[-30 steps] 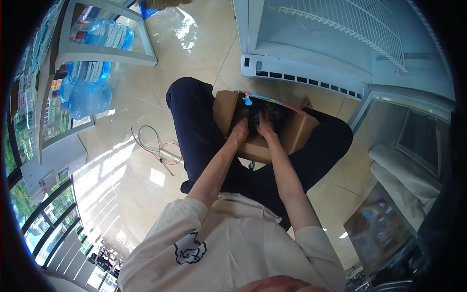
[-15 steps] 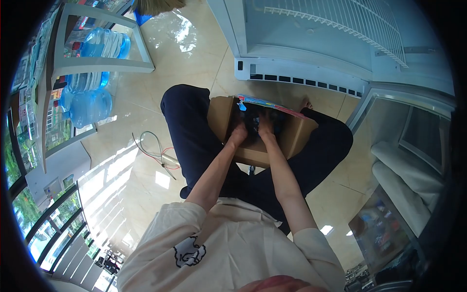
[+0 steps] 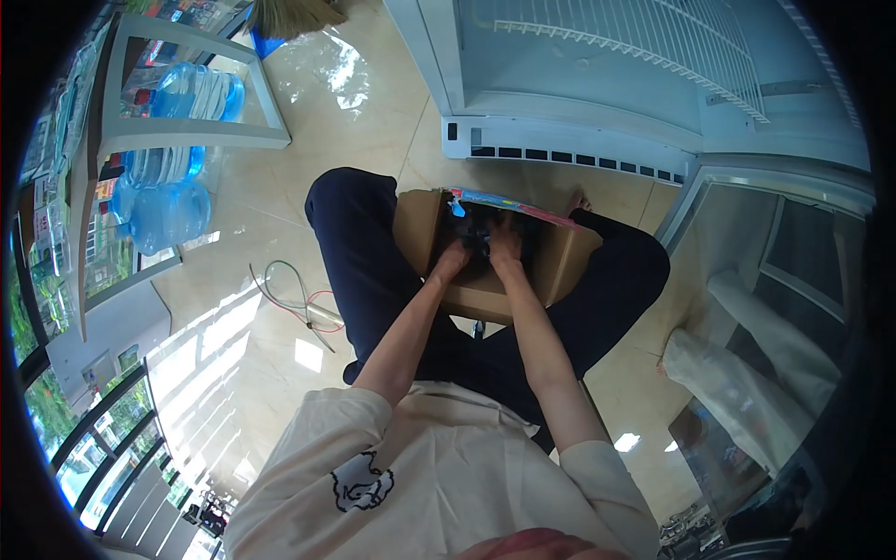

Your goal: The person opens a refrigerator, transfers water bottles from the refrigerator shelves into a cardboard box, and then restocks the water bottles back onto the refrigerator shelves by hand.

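An opened cardboard box (image 3: 481,301) sits on the floor between my bent legs, with a printed blue and red edge on its far side. My left hand (image 3: 454,260) reaches inside near the left wall, its fingers mostly lost in shadow. Beside it, my right hand (image 3: 505,245) reaches deeper, fingers pointing away from me among dark items (image 3: 478,224). Both hands appear to touch these dark items, whose kind is too shaded to make out. Whether either hand grips anything is hidden.
Ahead stands an opened fridge (image 3: 579,140) with a wire shelf (image 3: 635,56); its door (image 3: 775,215) swings out right. Blue water bottles (image 3: 168,215) fill a rack at left. Thin tubing (image 3: 299,303) lies left of my leg. Another person's pale trouser legs (image 3: 737,392) are at right.
My hands stay inside the box with only slight shifts among the dark items. The pale trouser legs at right have changed position, one now lower and nearer. The view has shifted slightly.
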`<state>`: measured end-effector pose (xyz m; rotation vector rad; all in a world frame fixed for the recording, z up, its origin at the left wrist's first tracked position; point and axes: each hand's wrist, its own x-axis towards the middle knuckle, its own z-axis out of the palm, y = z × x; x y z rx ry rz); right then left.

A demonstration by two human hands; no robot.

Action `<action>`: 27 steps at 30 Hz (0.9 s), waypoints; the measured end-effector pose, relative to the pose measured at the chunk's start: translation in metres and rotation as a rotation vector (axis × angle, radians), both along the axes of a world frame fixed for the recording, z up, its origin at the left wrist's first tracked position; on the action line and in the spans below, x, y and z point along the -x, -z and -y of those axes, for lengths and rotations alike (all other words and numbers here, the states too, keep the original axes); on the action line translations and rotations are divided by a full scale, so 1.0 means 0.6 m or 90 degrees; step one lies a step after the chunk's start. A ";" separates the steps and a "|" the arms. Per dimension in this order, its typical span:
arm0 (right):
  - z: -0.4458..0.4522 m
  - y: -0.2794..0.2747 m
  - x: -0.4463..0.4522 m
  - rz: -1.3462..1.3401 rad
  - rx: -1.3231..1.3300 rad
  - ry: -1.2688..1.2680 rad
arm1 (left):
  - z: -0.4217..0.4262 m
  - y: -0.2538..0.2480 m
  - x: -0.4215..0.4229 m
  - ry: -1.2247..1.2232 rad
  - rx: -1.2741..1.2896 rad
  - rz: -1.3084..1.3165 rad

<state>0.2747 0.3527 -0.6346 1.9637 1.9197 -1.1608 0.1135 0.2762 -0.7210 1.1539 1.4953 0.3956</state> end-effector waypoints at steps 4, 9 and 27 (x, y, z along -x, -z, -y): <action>0.005 0.005 0.014 0.077 -0.040 -0.110 | -0.011 -0.004 0.011 0.044 -0.001 -0.021; 0.003 0.050 0.011 0.170 -0.081 -0.186 | -0.075 -0.228 -0.012 -0.256 0.317 0.146; 0.091 -0.239 -0.037 -0.624 -0.268 0.460 | -0.033 -0.685 0.006 -0.225 0.110 0.457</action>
